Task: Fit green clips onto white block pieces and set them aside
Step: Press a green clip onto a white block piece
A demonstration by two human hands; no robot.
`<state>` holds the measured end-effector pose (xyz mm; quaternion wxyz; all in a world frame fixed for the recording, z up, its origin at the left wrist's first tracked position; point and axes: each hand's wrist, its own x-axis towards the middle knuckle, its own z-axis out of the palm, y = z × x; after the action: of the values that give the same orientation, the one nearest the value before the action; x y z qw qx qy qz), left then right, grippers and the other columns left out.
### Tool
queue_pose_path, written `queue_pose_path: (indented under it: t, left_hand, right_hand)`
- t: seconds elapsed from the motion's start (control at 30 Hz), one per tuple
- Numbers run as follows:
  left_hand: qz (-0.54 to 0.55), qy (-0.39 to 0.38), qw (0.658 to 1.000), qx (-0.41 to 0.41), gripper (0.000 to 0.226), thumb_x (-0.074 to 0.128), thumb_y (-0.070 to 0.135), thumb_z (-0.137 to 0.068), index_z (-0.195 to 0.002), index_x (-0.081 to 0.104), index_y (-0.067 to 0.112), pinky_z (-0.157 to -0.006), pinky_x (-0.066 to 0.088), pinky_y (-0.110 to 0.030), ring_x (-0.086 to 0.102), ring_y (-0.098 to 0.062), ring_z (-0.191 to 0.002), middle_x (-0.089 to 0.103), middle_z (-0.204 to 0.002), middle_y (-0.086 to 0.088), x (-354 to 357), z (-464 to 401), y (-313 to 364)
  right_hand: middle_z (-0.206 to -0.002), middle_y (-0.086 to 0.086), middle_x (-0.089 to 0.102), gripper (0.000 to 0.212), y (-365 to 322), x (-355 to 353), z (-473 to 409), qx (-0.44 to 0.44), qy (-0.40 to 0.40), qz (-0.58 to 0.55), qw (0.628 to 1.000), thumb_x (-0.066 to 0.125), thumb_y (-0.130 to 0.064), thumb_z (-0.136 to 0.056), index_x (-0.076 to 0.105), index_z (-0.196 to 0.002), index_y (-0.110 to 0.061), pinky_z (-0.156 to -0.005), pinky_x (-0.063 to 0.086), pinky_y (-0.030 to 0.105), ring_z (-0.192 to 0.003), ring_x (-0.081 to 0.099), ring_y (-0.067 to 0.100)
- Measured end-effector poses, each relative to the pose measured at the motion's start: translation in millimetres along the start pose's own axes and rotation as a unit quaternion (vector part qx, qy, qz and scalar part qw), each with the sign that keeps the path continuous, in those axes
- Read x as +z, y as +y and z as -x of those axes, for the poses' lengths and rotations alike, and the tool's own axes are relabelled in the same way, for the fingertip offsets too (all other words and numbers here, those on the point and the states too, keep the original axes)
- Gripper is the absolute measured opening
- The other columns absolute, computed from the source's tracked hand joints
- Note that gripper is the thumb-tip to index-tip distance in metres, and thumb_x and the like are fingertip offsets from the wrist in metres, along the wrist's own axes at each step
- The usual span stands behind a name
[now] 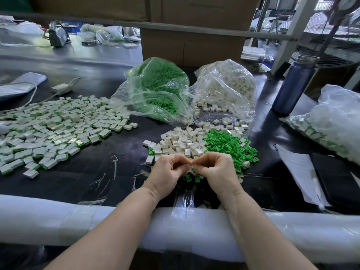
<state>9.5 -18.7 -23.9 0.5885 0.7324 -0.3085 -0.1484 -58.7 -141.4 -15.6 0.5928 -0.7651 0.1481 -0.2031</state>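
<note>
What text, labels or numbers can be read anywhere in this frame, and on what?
None can be read.
Cardboard box: a faint printed line near its top, too blurred to read.
Paper sheets on the right: no legible print.
Blue bottle: no label visible.

Black table [124, 168]: loose blocks [181, 145], clips [229, 147], probably.
</note>
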Motion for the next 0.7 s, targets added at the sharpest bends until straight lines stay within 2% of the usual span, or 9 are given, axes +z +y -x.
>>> queue_pose_path:
  t: [0.2,0.37,0.57,0.63,0.7]
  left_hand:
    - [-0.022,0.004,1.0,0.011,0.024,0.063,-0.001,-0.084,-0.077,0.064,0.023,-0.077,0.05,-0.02,0.058,-0.011,-0.076,0.064,-0.081,-0.003,0.0,-0.3,-2.4]
    - [-0.057,-0.01,0.998,0.027,0.024,0.064,0.002,-0.083,-0.079,0.064,0.025,-0.079,0.047,-0.015,0.057,-0.002,-0.075,0.063,-0.079,0.009,0.8,-0.6,-4.4]
    - [-0.014,0.034,0.999,0.022,0.018,0.063,0.004,-0.085,-0.081,0.065,0.022,-0.078,0.05,-0.021,0.058,-0.006,-0.073,0.063,-0.076,0.006,2.1,-1.6,-4.1]
    - [-0.007,0.028,0.999,0.028,0.018,0.067,0.005,-0.082,-0.085,0.065,0.022,-0.072,0.048,-0.014,0.058,0.0,-0.07,0.062,-0.075,0.008,2.2,-1.0,-3.0]
    - [-0.001,0.022,0.999,0.033,0.023,0.069,0.003,-0.08,-0.089,0.063,0.022,-0.073,0.049,-0.013,0.06,0.001,-0.073,0.064,-0.078,0.007,1.7,-1.1,-4.5]
  right_hand:
    - [-0.06,-0.002,0.065,0.032,0.3,-0.8,0.3,-0.004,-0.004,-0.002,1.0,0.071,0.013,-0.068,0.067,-0.06,-0.017,-0.06,0.051,0.016,-0.056,0.06,0.003]
    - [-0.059,-0.003,0.064,0.033,1.6,-0.3,-0.2,-0.008,-0.009,0.004,1.0,0.072,0.013,-0.068,0.066,-0.059,-0.018,-0.059,0.05,0.015,-0.056,0.06,0.002]
    - [-0.06,-0.004,0.064,0.025,2.5,2.4,-1.6,-0.024,0.031,0.0,0.999,0.073,0.004,-0.071,0.066,-0.064,-0.018,-0.059,0.049,0.014,-0.058,0.059,0.004]
    - [-0.06,-0.006,0.065,0.024,2.4,2.6,-2.4,-0.028,0.038,-0.012,0.999,0.073,0.003,-0.073,0.066,-0.065,-0.018,-0.06,0.049,0.013,-0.058,0.06,0.003]
    - [-0.06,-0.007,0.066,0.024,2.2,2.3,-2.5,-0.03,0.037,-0.021,0.999,0.071,0.003,-0.075,0.067,-0.066,-0.019,-0.06,0.049,0.012,-0.058,0.061,0.002]
